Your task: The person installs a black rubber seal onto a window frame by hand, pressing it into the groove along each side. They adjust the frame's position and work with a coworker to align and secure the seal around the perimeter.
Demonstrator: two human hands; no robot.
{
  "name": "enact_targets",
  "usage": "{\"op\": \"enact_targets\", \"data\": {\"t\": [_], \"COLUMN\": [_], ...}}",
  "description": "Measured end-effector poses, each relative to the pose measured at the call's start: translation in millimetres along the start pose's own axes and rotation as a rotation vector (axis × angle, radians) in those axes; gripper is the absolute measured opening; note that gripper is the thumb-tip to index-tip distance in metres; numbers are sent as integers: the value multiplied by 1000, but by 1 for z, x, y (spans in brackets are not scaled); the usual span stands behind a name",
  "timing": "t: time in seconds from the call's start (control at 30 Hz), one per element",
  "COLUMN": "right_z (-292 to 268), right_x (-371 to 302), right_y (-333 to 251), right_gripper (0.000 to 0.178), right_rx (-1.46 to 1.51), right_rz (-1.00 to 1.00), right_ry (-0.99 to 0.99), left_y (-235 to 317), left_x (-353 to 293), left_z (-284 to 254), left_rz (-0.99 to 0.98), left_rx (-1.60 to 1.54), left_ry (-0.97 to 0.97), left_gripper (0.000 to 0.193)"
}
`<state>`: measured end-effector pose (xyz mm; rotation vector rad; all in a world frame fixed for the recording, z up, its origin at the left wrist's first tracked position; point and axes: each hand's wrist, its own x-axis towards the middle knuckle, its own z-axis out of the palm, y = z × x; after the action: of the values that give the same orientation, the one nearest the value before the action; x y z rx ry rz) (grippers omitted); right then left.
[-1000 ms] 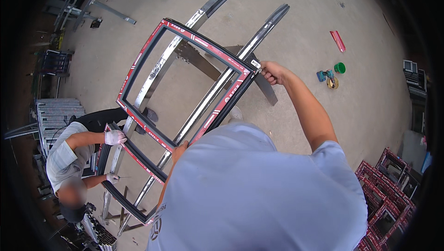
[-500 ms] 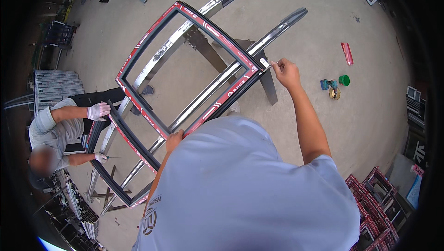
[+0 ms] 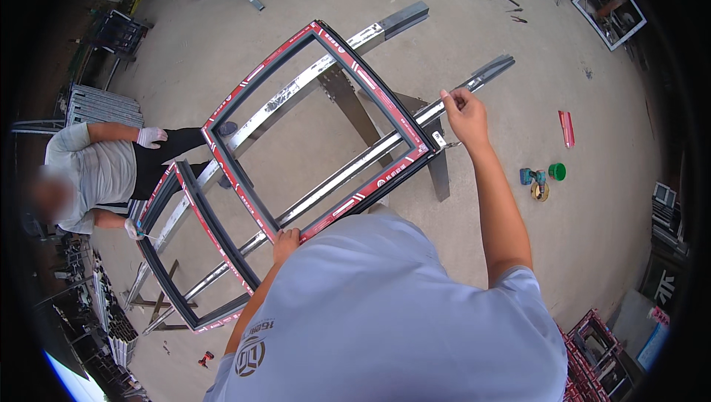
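A window frame (image 3: 338,207) with red printed film and a black inner edge lies tilted across two metal rails (image 3: 331,186). My left hand (image 3: 287,243) grips its near edge by the lower left corner, fingers over the rim. At the opposite near corner sits a small white tag (image 3: 439,139), with a thin chain-like piece beside it. My right hand (image 3: 466,117) is raised just past that corner, above the rail's end. Its fingers are curled together; whatever they may hold is too small to make out.
A co-worker (image 3: 96,169) in white gloves stands left at a second frame (image 3: 216,243). On the floor to the right are a cordless drill (image 3: 532,176), a green tub (image 3: 557,172) and a red strip (image 3: 566,129). Stacked red frames (image 3: 589,357) stand lower right.
My right hand has lifted off the frame's corner and moved away from it, up toward the rail end. The co-worker's upper hand has come off the second frame. The view has shifted.
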<state>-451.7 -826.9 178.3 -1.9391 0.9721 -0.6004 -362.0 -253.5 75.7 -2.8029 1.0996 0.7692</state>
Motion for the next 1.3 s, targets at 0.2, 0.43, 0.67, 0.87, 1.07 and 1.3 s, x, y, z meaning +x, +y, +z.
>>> {"op": "enact_targets", "data": {"t": [0.2,0.43,0.67,0.87,1.07,1.3], "right_z": [113,266,385,442,445,447], "right_x": [77,188,277,297,307,312], "right_y": [-49,-72,-67,-78,-89,-90], "right_gripper": [31,34,37,63,58,48], "right_rx": [-94,-223,-299,-761,-672,-662], "right_rz": [-158,-397,-891,-697,-725,-855], "right_ry": [-238,-303,-122,-483,-639,-733], "left_y": [18,57,63,51,50,50], "left_x": [-7,-14,-19,-26,-26,-27], "left_z": [-13,-35,-28,-21,-14,-12], "left_rz": [-26,-155,-261,-172,-169,-154], "left_rx": [-103,-240,-351,-362,-419,-421], "left_ry": [54,171,175,319,396,502], "left_gripper": [47,60,58,52,52,49]}}
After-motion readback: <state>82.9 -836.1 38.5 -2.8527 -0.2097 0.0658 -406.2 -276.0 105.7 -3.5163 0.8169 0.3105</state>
